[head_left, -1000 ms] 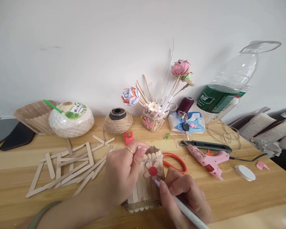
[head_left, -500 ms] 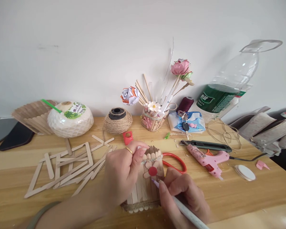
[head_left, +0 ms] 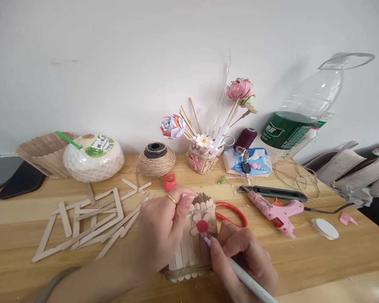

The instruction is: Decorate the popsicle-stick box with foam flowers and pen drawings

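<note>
A holder made of wooden craft sticks [head_left: 189, 252] lies near the table's front, with twine round its lower end and a glittery band near its top. On it is a flower with a red round centre [head_left: 202, 226]. My left hand [head_left: 164, 223], with a gold ring, is closed on the holder's upper left edge, thumb and forefinger pressed together. My right hand [head_left: 243, 256] grips a pale marker pen [head_left: 249, 282], its purple tip against the sticks just below the flower.
Craft sticks [head_left: 66, 219] lie loose at left. Behind stand a twine spool [head_left: 156, 162] and a decorated pot [head_left: 202, 162]. Red-handled scissors [head_left: 236, 210], a green utility knife [head_left: 281, 192], a pink glue gun [head_left: 281, 214] and white discs [head_left: 325, 228] lie right; a large bottle [head_left: 290, 126] leans behind.
The pen tip has shifted very slightly upward toward the flower, with my right hand moving a little. My left hand and the holder look the same.
</note>
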{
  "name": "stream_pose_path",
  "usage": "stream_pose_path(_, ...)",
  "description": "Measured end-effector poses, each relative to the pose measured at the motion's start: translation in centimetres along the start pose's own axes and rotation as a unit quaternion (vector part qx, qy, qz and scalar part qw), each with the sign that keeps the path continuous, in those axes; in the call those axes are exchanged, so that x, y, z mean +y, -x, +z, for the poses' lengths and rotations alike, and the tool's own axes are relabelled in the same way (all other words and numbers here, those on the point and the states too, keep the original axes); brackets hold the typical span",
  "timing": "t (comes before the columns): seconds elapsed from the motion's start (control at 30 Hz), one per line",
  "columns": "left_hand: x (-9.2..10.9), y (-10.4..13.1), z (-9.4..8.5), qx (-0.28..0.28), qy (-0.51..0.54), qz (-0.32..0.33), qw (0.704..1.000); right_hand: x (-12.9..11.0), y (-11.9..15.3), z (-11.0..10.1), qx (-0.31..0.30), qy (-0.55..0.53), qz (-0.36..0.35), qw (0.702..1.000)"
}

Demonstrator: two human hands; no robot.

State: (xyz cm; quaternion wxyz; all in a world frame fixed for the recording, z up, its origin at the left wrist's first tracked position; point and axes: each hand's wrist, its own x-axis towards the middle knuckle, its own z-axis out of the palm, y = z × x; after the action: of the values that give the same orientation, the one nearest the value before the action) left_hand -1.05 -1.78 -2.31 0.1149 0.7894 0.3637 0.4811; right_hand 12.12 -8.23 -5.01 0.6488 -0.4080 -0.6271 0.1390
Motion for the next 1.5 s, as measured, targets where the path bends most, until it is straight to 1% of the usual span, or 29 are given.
stream_pose_path(0.17, 0.0, 0.1, 0.0, -0.005, 0.002, -0.007, 1.000, 0.1, 0.1, 0.0, -0.002, 0.022, 0.001, 1.000)
stream_pose_path(0.37, 0.1, 0.0, 0.1, -0.003, -0.002, -0.004, 1.000, 0.1, 0.3, -0.3, -0.023, 0.021, 0.007, 1.000)
stream_pose_path(0.6, 0.0, 0.1, 0.1, 0.003, 0.003, 0.005, 1.000, 0.2, 0.4, -0.2, -0.010, 0.000, 0.015, 1.000)
stream_pose_path(0.8, 0.0, 0.0, 0.0, 0.004, 0.007, -0.001, 1.000, 0.3, 0.5, -0.4, -0.016, -0.002, 0.023, 1.000)
stream_pose_path(0.9, 0.0, 0.0, 0.0, -0.004, 0.003, -0.002, 1.000, 0.3, 0.8, -0.4, -0.002, -0.021, 0.035, 0.999)
stream_pose_path(1.03, 0.0, 0.1, 0.0, 0.000, 0.006, -0.001, 1.000, 0.3, 1.0, -0.3, 0.015, -0.037, 0.049, 0.998)
stream_pose_path(1.4, 0.0, 0.0, 0.0, 0.000, 0.004, -0.001, 1.000, 0.7, 0.6, 0.1, 0.023, -0.032, 0.022, 0.999)
stream_pose_path(1.5, 0.0, 0.1, 0.0, -0.002, 0.007, -0.004, 1.000, 0.7, 0.6, 0.1, 0.021, -0.031, 0.032, 0.999)
